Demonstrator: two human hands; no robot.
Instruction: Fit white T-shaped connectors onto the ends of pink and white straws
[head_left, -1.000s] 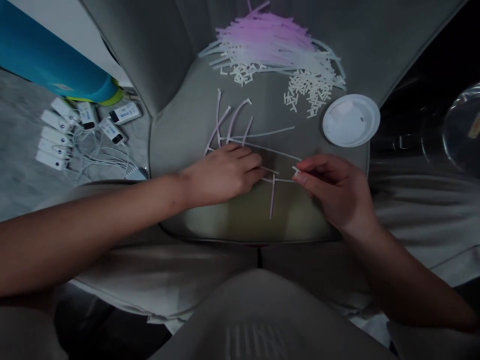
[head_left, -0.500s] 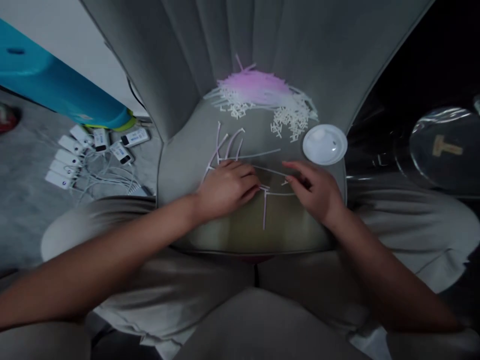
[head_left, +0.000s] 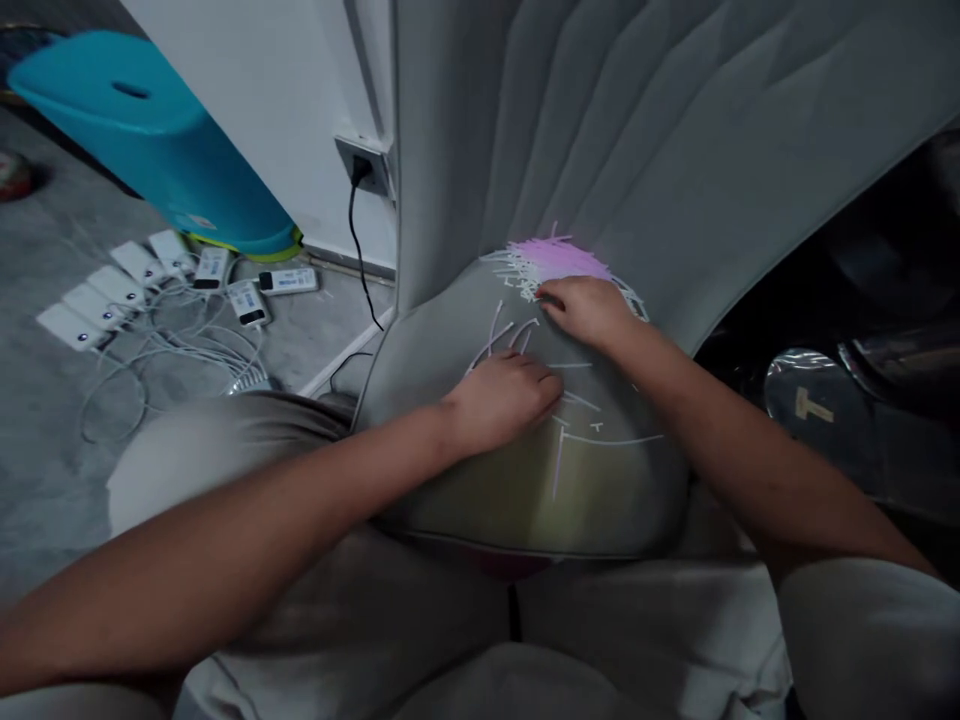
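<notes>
My left hand (head_left: 506, 400) lies on the chair seat with curled fingers over a framework of thin joined plastic sticks. Several pale purple sticks (head_left: 493, 328) stick out beyond its knuckles, and white sticks (head_left: 581, 400) show past the fingertips. My right hand (head_left: 589, 308) is at the near edge of the pile, thumb and forefinger pinched among small white connectors (head_left: 527, 290); what is between them is hidden. Behind it are heaped pink sticks (head_left: 562, 258). A loose white connector (head_left: 597, 427) lies near a long white stick (head_left: 622, 439) joined to a purple one (head_left: 557, 470).
The grey padded chair seat (head_left: 450, 510) bears everything, its backrest (head_left: 465, 150) rising behind. On the floor at left are white adapters (head_left: 90, 310) with tangled cables and a teal bin (head_left: 150, 130). A black plug (head_left: 361, 170) sits in a wall socket.
My right hand has moved from beside the framework up to the pile of connectors. My left hand stays on the sticks. The view has turned left, and the white dish is now hidden behind my right arm.
</notes>
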